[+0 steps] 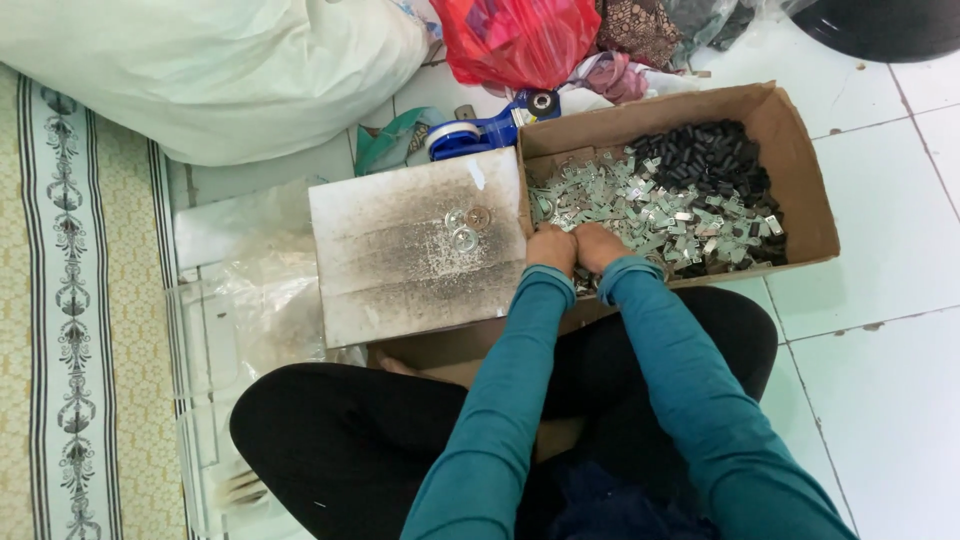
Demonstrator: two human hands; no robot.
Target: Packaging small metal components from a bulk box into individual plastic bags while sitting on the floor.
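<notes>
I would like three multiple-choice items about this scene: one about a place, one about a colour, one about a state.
1. Where are both hands?
A. at the near edge of the brown cardboard box
B. on the red bag
C. on the patterned mat

2. What colour are the long sleeves?
A. yellow
B. teal
C. white

3. How is the box?
A. taped shut
B. upside down
C. open on top

Answers:
1. A: left hand and right hand sit together at the brown cardboard box.
2. B: both long sleeves are teal.
3. C: small silver metal pieces and black pieces show inside.
</notes>
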